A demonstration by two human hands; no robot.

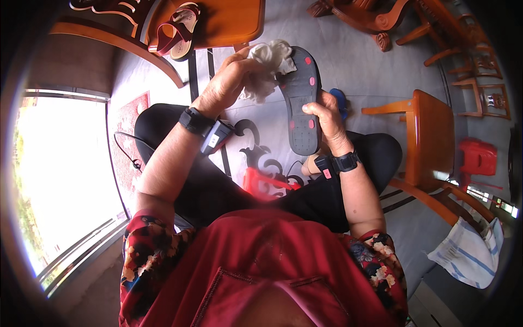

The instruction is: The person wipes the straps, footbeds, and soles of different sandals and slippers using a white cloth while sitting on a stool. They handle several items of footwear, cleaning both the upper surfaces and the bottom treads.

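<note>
My right hand point(331, 118) grips a dark rubber sandal point(301, 102) by its waist, thumb on the sole, which faces me and has pink inset spots. A crumpled white cloth point(267, 67) is bunched in my left hand point(231, 79) and touches the toe end of the sole. Another sandal point(179, 43), with dark red crossed straps, rests on the seat of an orange-brown wooden chair point(229, 20) at the upper left. Both wrists wear black bands with small devices.
A blue slipper point(339, 102) lies on the grey tiled floor beyond my right hand. To the right stands a wooden chair point(433, 139) with a striped cloth point(470, 253) on it. Red plastic point(265, 184) shows between my legs. Carved wooden furniture point(376, 18) fills the upper right; a bright doorway is at left.
</note>
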